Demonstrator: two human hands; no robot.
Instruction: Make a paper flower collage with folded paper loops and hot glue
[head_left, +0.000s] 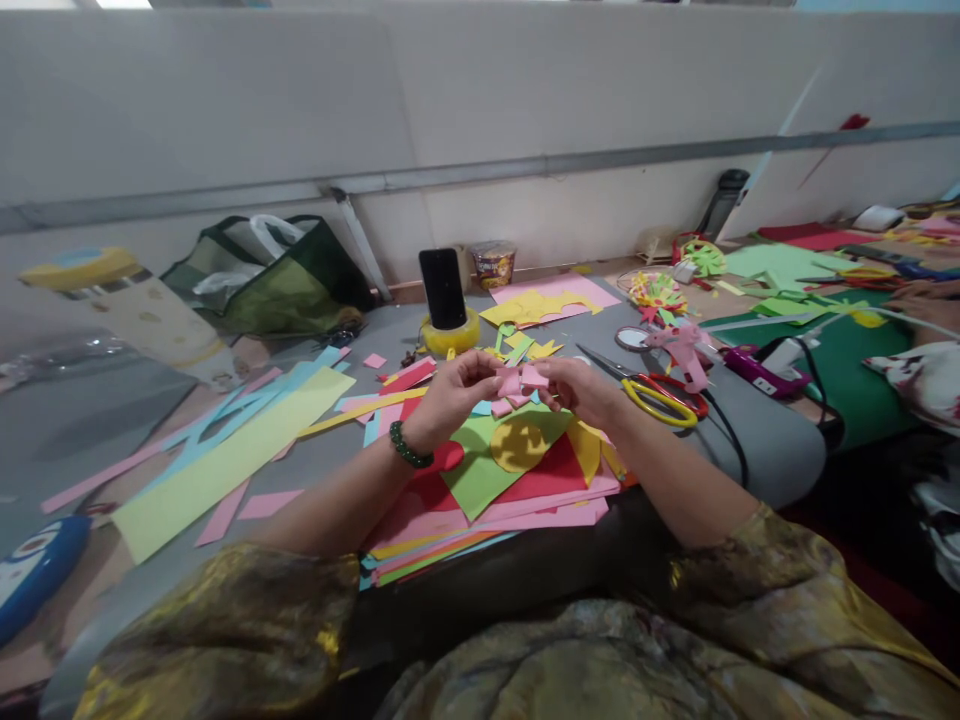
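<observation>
My left hand pinches a small pink paper piece between thumb and fingers. Close beside it, my right hand grips another small pink paper piece. The two pieces are nearly edge to edge; I cannot tell whether they are joined. More small pink bits show just beneath the fingers. Below the hands lies a green sheet with a yellow paper circle on it, over a stack of coloured sheets. A red paper circle sits near my left wrist.
Scissors and a pink glue gun lie to the right. A phone leans upright on a yellow tape roll. Paper strips cover the left side, near a green bag. Another person's hand appears at far right.
</observation>
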